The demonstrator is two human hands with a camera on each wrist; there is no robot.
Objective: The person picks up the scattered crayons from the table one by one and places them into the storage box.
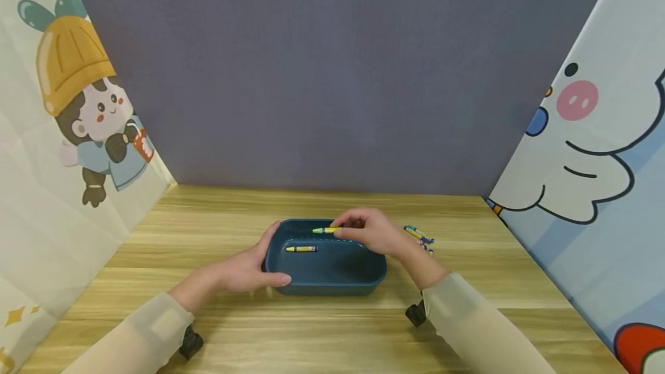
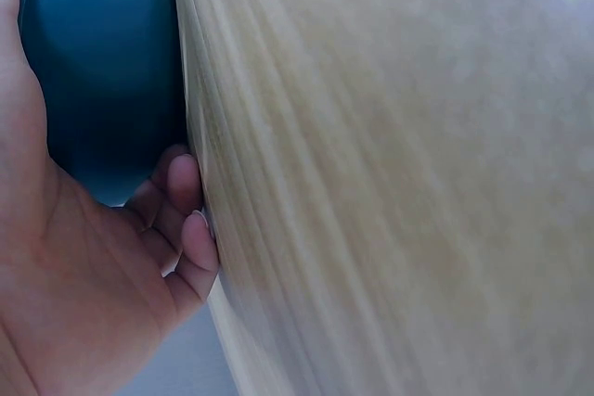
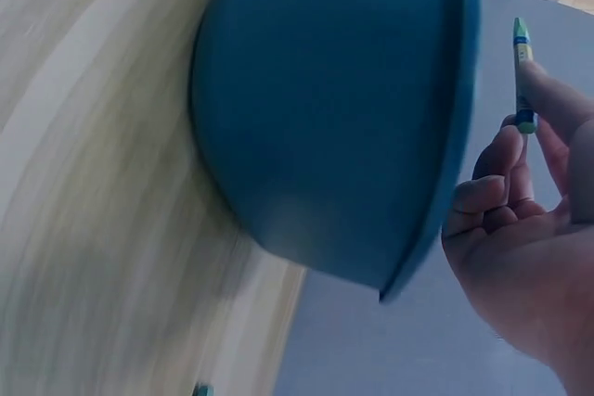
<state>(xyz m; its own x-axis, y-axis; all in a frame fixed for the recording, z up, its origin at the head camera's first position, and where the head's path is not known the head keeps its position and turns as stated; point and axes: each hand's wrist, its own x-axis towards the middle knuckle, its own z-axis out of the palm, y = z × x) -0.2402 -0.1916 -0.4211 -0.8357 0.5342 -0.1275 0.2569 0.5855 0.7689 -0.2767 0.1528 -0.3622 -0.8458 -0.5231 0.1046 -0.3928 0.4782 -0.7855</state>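
Note:
A dark blue-green plastic bin with rounded corners stands on the table. At its left end my left hand holds it, thumb at the front rim and fingers along the side; the left wrist view shows the fingers against the bin's outer wall. Above the bin's back right part, my right hand pinches a green-tipped crayon between thumb and fingers. That crayon points upward in the right wrist view. A yellow crayon lies inside the bin, toward the left.
Several crayons lie in a loose pile on the wood-grain table, right of the bin. A grey panel rises behind the table. Cartoon-printed sheets stand at the left and right.

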